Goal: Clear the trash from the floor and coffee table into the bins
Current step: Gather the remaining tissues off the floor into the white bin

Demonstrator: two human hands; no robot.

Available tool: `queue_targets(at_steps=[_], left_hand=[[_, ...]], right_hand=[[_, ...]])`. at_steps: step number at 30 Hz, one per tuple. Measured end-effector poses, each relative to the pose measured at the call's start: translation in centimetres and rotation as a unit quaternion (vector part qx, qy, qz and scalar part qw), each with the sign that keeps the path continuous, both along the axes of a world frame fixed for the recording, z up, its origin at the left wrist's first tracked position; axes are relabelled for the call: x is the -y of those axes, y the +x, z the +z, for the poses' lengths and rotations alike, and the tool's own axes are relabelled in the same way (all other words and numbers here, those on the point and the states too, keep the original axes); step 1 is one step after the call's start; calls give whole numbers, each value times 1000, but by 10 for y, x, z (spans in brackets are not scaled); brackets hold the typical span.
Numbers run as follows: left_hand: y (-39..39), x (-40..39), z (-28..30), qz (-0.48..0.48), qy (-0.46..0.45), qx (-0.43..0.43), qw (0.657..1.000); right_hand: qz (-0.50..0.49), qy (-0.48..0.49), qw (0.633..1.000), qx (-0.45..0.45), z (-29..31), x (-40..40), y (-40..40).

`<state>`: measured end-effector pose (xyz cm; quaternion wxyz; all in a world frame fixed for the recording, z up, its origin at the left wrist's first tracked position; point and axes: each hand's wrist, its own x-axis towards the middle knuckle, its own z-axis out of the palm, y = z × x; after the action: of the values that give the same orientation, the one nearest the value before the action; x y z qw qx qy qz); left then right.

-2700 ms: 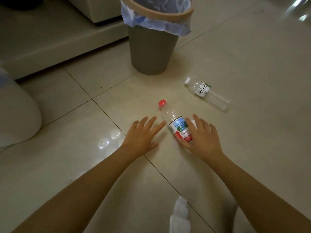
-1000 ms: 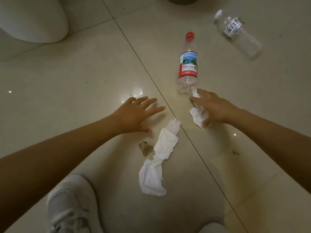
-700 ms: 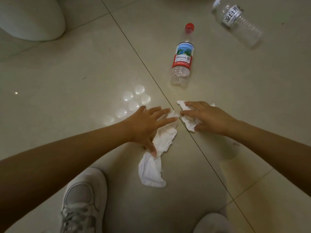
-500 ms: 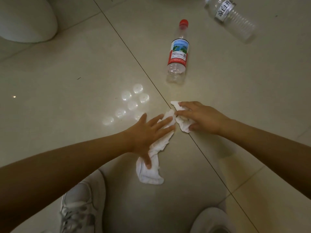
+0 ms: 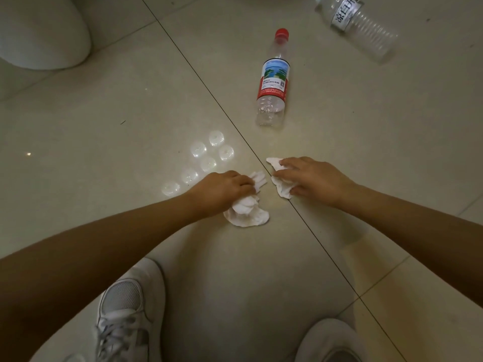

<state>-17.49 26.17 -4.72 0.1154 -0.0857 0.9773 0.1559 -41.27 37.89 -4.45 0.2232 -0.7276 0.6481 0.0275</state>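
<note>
My left hand (image 5: pixel 224 190) is closed around a long white tissue (image 5: pixel 248 214), bunched up on the tiled floor with its lower end spread flat. Just to its right, my right hand (image 5: pixel 311 178) grips a smaller crumpled white tissue (image 5: pixel 281 189), also low on the floor. The two hands almost touch. Beyond them lies an empty clear bottle with a red cap and a red and blue label (image 5: pixel 273 79). A second clear bottle with a white label (image 5: pixel 358 22) lies at the top right, partly cut off.
A rounded white object (image 5: pixel 39 32) stands at the top left. My two white shoes (image 5: pixel 122 309) (image 5: pixel 332 340) are at the bottom of the view. Ceiling lights reflect on the glossy tiles left of my hands.
My left hand has closed and gathered the long tissue into a bunch. The right hand has kept its tissue and drawn back from the red-capped bottle toward the left hand.
</note>
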Motion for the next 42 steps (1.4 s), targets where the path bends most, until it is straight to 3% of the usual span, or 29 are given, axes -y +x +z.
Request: queue_targets(at_steps=[5, 13, 18, 22, 27, 31, 39, 42], left_hand=[[-1, 16, 11, 17, -35, 64, 997], [2, 80, 58, -59, -159, 27, 985], [-3, 112, 83, -17, -51, 33, 998], [16, 77, 48, 17, 21, 47, 999], [48, 35, 0, 9, -19, 48, 999], [61, 19, -8, 27, 6, 115, 993], [51, 17, -2, -9, -125, -40, 991], [49, 23, -1, -44, -164, -50, 984]], right_hand=[[-1, -26, 1000, -14, 7, -4, 12], [-7, -106, 994, -10, 50, 29, 26], [-50, -134, 990, -4, 65, 50, 29], [-44, -112, 993, -13, 60, 48, 34], [-28, -78, 996, -28, 50, 46, 45], [-5, -47, 999, -26, 44, 47, 56], [29, -31, 998, -56, 47, 51, 69], [26, -29, 997, -65, 51, 48, 69]])
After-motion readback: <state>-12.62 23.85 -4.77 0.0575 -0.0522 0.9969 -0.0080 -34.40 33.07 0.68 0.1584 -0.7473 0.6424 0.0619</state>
